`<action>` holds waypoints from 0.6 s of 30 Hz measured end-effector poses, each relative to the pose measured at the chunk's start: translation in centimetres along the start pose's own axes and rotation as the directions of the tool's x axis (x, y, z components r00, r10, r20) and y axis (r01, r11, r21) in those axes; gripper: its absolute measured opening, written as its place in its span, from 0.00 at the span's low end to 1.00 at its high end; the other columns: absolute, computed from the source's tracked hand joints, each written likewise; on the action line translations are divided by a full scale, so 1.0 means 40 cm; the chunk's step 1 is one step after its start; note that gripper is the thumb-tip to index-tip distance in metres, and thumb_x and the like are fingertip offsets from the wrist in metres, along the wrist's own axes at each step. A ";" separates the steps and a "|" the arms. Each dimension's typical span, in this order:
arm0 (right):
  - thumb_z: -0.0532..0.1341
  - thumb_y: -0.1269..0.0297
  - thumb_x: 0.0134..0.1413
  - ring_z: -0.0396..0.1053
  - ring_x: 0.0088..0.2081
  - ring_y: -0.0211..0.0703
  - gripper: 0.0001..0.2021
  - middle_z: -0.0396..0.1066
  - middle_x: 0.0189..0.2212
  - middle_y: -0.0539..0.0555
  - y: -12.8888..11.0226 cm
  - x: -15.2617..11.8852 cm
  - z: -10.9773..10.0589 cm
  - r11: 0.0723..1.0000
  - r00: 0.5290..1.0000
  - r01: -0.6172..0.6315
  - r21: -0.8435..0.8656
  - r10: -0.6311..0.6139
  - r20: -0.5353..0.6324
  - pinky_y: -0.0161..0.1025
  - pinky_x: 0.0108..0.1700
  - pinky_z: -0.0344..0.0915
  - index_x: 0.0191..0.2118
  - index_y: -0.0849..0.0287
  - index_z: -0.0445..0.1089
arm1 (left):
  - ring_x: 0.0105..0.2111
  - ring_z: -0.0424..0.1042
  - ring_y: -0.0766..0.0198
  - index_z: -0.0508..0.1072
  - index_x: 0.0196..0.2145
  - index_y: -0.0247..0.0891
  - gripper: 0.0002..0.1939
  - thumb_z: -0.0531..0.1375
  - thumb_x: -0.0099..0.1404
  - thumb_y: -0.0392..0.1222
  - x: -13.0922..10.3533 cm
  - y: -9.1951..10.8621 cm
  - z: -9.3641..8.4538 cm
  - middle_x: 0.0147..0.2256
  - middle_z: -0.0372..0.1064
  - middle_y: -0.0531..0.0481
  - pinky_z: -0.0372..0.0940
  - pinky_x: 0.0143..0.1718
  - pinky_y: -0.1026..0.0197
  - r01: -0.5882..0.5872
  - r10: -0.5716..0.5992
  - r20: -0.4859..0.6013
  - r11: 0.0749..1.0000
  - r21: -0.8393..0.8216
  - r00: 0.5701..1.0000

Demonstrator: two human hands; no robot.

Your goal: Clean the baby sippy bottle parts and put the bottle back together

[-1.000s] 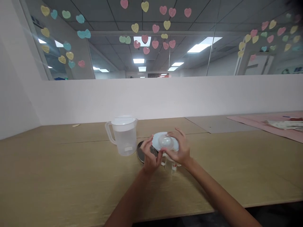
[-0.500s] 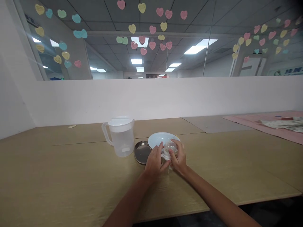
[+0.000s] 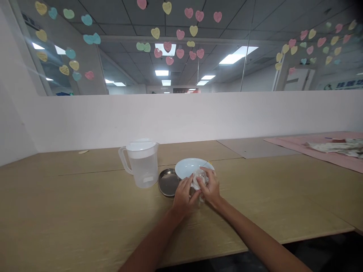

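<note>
A small clear, rounded object with a white rim (image 3: 199, 177) is between my two hands, in front of a white bowl (image 3: 187, 166). My left hand (image 3: 183, 194) holds its lower left side, fingers bent around it. On its right and upper side, my right hand (image 3: 210, 187) grips it with thumb and fingers. A round dark metal dish (image 3: 168, 183) lies just left of my left hand, touching or nearly touching the bowl. Left of the dish stands a translucent lidded pitcher (image 3: 144, 168) with its handle to the left. The object's underside is partly hidden by my fingers.
The wooden table (image 3: 99, 211) ends at a front edge below my forearms. A pink cloth (image 3: 320, 151) with a pale crumpled fabric (image 3: 337, 147) lies at the far right. A white wall (image 3: 184, 117) with windows above it rises behind the table.
Both hands stay around the clear object, the right fingers having shifted slightly over it. The whole view has shifted a little, so things appear slightly further left.
</note>
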State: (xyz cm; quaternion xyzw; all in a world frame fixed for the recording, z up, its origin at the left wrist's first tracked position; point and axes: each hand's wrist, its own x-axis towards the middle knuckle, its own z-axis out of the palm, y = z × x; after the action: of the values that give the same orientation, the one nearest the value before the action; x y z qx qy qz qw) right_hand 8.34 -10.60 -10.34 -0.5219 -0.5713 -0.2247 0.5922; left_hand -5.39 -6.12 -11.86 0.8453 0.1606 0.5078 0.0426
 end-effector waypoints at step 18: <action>0.58 0.52 0.50 0.67 0.42 0.52 0.20 0.71 0.37 0.59 0.030 -0.008 -0.008 0.999 0.999 0.025 -0.024 -0.024 0.047 0.50 0.43 0.67 0.46 0.59 0.66 | 0.46 0.70 0.54 0.62 0.56 0.33 0.29 0.55 0.62 0.53 0.002 0.005 -0.009 0.46 0.71 0.38 0.66 0.47 0.50 0.046 -0.044 0.037 0.997 -0.055 0.998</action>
State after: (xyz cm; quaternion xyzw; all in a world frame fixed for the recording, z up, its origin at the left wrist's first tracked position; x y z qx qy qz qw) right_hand 9.43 -10.57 -11.00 -0.5272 -0.5887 -0.2266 0.5694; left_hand -5.64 -6.32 -11.57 0.8489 0.1647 0.4958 0.0803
